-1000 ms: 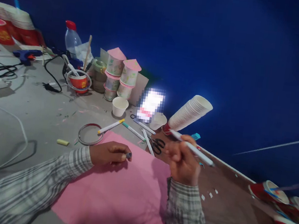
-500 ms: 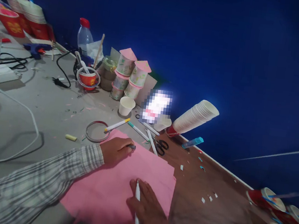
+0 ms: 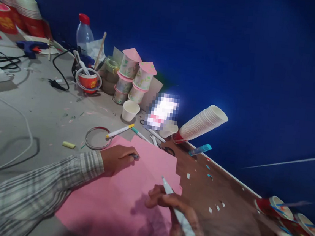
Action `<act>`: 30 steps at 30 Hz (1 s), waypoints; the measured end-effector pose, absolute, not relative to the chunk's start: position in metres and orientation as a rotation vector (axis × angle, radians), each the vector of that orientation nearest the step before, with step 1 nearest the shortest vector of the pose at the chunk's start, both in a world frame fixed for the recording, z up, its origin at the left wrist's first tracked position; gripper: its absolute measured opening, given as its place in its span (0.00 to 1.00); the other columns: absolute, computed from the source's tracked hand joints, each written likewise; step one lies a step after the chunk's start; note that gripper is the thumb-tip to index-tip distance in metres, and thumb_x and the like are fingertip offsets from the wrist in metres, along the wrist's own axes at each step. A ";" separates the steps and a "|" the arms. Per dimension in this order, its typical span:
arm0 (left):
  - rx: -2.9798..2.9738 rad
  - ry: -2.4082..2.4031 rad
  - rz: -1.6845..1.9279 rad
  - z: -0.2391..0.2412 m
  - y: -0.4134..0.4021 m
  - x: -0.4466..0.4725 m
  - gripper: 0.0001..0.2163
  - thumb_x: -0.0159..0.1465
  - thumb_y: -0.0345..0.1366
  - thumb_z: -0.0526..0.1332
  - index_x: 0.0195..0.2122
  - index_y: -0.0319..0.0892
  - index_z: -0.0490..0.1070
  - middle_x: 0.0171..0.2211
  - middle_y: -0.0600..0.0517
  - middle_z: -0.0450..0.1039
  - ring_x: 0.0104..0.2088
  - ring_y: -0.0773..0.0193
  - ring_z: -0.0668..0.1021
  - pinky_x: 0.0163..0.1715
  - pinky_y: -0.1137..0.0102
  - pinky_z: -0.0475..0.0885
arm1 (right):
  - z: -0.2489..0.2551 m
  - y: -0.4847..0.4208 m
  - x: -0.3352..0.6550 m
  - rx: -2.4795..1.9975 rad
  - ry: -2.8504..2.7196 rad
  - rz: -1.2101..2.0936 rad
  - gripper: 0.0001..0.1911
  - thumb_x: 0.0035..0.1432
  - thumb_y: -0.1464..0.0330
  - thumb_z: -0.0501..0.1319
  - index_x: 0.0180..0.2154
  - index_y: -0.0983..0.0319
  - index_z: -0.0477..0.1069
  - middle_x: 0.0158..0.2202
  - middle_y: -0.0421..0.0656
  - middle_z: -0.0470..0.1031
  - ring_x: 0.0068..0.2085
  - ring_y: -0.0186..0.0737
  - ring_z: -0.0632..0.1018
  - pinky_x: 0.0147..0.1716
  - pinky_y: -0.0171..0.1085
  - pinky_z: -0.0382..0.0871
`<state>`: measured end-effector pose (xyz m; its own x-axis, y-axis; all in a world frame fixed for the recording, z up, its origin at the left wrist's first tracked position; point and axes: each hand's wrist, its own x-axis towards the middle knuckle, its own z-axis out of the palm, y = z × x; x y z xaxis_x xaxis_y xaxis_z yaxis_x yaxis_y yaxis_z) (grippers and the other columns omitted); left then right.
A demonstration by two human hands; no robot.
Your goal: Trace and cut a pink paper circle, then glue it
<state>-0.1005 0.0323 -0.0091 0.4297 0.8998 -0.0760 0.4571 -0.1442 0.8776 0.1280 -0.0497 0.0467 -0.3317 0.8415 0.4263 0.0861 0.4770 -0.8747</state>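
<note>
In the head view, my left hand [image 3: 118,159] rests closed on the pink paper sheets [image 3: 124,202], with a small dark grey marker cap [image 3: 134,156] held at its fingertips. My right hand [image 3: 183,213] is raised over the right side of the sheets, its fingers around a white marker [image 3: 167,187] whose tip points up and away. Beyond the paper lie a yellow-ended marker [image 3: 119,131], a green-ended marker [image 3: 138,133] and black-handled scissors [image 3: 169,151], partly covered by the sheets. A round ring [image 3: 86,137] sits left of them.
Pink-roofed paper cup towers [image 3: 130,64], a white cup [image 3: 130,111] and a glowing blurred screen [image 3: 162,111] stand at the back. A tall cup stack [image 3: 202,124] leans by the blue wall. A glue gun [image 3: 32,47], cables and a yellow stub [image 3: 68,145] lie left.
My right hand has lifted and swung right with the marker, which now tilts the other way. The paper has shifted over part of the scissors. My left hand still holds the cap.
</note>
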 end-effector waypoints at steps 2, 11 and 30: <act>1.749 1.170 0.610 -0.009 0.034 -0.101 0.12 0.56 0.33 0.52 0.38 0.49 0.70 0.32 0.56 0.79 0.34 0.64 0.77 0.36 0.70 0.70 | 0.044 -0.051 0.112 -0.795 -1.511 1.139 0.20 0.54 0.52 0.51 0.44 0.52 0.69 0.29 0.41 0.80 0.30 0.50 0.80 0.35 0.48 0.76; 1.674 1.181 0.666 -0.006 0.033 -0.101 0.10 0.56 0.34 0.52 0.36 0.47 0.71 0.35 0.55 0.78 0.34 0.64 0.76 0.35 0.69 0.71 | -0.033 -0.043 0.077 -1.125 -1.205 1.248 0.13 0.55 0.60 0.53 0.32 0.57 0.75 0.20 0.38 0.73 0.23 0.43 0.76 0.27 0.42 0.75; 1.707 1.135 0.667 -0.008 0.036 -0.102 0.10 0.58 0.34 0.52 0.37 0.47 0.70 0.34 0.55 0.78 0.34 0.65 0.76 0.36 0.70 0.71 | -0.019 -0.038 0.080 -1.155 -1.797 0.812 0.10 0.50 0.74 0.55 0.26 0.55 0.73 0.24 0.37 0.77 0.31 0.43 0.78 0.32 0.35 0.73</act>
<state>-0.1023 0.0362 -0.0085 0.4209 0.9052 -0.0587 0.3889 -0.1216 0.9132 0.0798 -0.0383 -0.0195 -0.2323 0.9264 0.2965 0.3892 0.3679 -0.8445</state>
